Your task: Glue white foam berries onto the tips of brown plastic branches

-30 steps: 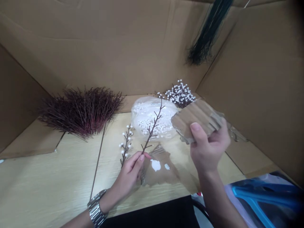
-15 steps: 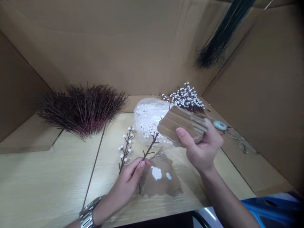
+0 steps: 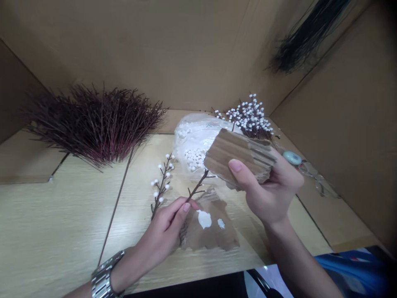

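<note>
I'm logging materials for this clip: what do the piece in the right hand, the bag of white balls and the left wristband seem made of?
Piece in the right hand: matte brown corrugated cardboard, by its ridges and torn edge. Bag: probably thin plastic, translucent and glossy, since white balls show through its wrinkles. Wristband: likely metal, silvery, from its shiny links.

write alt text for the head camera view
A person's left hand holds a brown twig, and the right hand a torn cardboard piece that partly hides the twig. On the table lies a cardboard scrap with white blobs; behind are a bag of white beads, dark twigs at left and white-beaded sprigs at right.
</note>
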Available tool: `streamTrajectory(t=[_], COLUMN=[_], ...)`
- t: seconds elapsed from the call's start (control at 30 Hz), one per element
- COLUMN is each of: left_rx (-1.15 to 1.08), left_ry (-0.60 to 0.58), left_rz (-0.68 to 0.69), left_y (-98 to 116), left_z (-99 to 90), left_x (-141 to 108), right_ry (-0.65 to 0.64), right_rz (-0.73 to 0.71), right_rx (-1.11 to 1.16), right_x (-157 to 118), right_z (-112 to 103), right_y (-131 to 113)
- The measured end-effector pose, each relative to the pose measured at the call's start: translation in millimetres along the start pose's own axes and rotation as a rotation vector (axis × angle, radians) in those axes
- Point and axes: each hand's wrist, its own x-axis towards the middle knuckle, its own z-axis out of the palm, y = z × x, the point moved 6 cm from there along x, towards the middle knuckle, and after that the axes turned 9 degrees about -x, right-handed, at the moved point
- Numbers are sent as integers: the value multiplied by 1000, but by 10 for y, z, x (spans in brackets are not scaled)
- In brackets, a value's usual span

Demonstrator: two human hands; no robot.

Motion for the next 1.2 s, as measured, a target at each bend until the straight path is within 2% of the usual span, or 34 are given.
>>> streamTrajectory(t=[0.2,0.67,1.2], left_rx=[13,-21,-19], left_ry=[2,7,8], left_rz=[-13,-63,-33], left_y=[4,-31,41], left_z=[-2,2,1], left_x=[10,-7,-5], right_ry=[36,11,-12], right_rz=[4,-34,-12], right_rx=[-30,-32,-53], right_x=[2,24,27], right_z=[-10,9,27], right_y=[-7,-30,-9])
